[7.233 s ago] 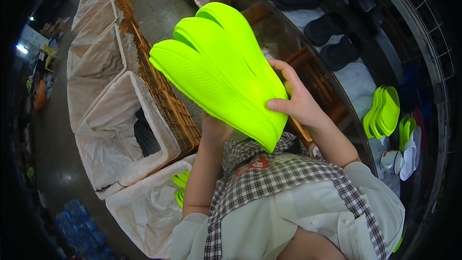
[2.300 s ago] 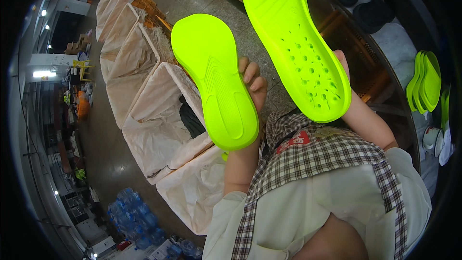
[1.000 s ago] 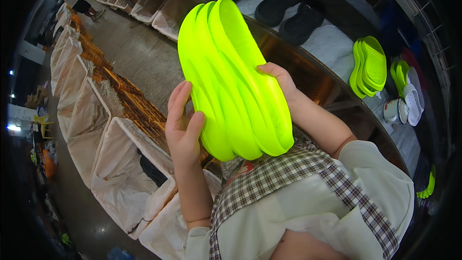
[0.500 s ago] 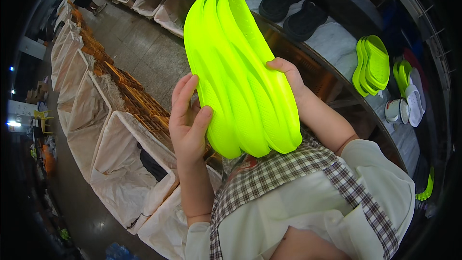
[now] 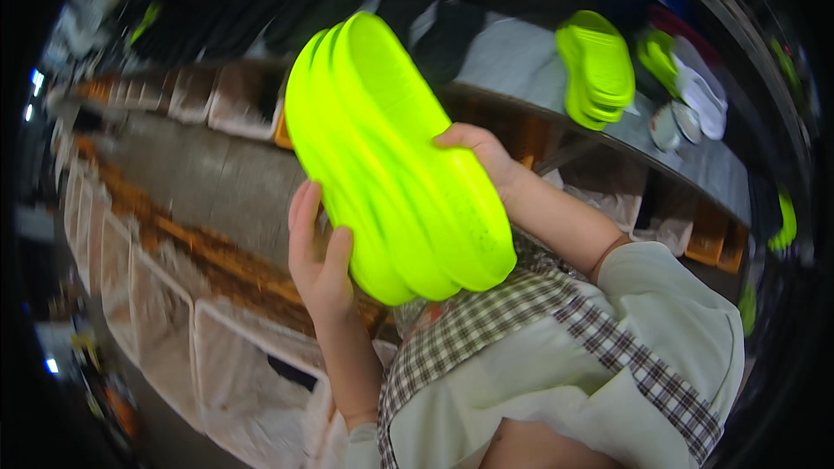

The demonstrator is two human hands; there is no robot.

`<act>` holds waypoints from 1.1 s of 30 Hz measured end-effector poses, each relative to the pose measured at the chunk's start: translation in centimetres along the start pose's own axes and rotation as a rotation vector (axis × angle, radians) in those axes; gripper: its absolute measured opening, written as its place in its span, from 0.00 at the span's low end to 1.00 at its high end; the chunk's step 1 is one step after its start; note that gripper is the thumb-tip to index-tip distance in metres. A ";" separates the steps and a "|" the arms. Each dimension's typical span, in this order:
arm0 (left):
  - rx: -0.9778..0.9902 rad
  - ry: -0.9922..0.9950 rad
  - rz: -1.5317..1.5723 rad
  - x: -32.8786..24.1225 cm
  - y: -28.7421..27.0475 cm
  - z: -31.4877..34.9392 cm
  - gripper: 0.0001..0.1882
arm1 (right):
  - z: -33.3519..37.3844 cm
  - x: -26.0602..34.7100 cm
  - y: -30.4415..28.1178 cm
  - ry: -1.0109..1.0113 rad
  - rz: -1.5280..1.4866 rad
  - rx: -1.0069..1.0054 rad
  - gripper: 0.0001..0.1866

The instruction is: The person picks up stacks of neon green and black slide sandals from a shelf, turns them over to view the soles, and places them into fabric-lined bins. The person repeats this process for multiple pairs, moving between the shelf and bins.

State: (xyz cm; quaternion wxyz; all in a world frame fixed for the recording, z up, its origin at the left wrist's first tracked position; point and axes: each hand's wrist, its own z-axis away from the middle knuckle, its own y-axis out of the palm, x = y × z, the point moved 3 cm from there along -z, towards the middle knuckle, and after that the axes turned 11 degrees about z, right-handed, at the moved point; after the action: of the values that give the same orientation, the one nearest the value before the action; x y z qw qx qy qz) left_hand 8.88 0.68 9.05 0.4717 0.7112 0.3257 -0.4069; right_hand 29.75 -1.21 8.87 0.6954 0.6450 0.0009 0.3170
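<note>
A stack of neon yellow-green foam shoe soles [image 5: 391, 165] is held up in front of my chest, tilted, with the soles pressed face to face. My left hand [image 5: 321, 260] grips its lower left edge, the thumb on the near side and some fingers behind. On the other side my right hand [image 5: 482, 156] clasps the right edge, its thumb over the rim and its other fingers hidden behind the stack.
At the right, a grey-white bench [image 5: 521, 56] bears more yellow-green soles [image 5: 599, 74], a white shoe [image 5: 702, 102] and a white cup-like object [image 5: 667, 128]. Dark soles [image 5: 447, 39] lie farther along it. Cloth-lined bins [image 5: 156, 313] line the left side.
My view has turned, so the bench and its soles now sit farther left and higher. The held stack appears lower and to the left. Both hands keep their hold.
</note>
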 end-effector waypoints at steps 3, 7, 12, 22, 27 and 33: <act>0.042 -0.081 0.025 3.3 2.5 -1.5 0.24 | 2.4 2.7 -1.0 -0.069 0.063 -0.103 0.25; 0.212 -0.295 0.183 8.7 8.0 -3.2 0.29 | 5.9 6.4 -2.9 -0.144 0.226 -0.379 0.26; 0.329 -0.634 0.306 14.4 15.3 -6.7 0.39 | 8.2 12.4 -5.6 -0.196 0.297 -0.679 0.24; 0.303 -0.855 0.480 23.1 22.0 -13.4 0.35 | 10.1 18.6 -8.8 -0.507 0.916 -0.930 0.32; 0.411 -0.892 0.447 24.7 23.2 -14.6 0.37 | 12.6 17.2 -7.0 -0.827 1.534 -1.112 0.31; 0.544 -0.908 0.416 26.8 23.7 -14.9 0.39 | 12.0 13.8 -3.4 -1.144 1.702 -0.641 0.14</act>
State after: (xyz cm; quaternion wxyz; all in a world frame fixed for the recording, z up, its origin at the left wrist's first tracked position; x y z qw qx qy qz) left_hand 45.25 8.59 -1.69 0.4345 0.6100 -0.1731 -0.6396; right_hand 47.16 -5.75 13.47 0.2801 0.2740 -0.8575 0.3335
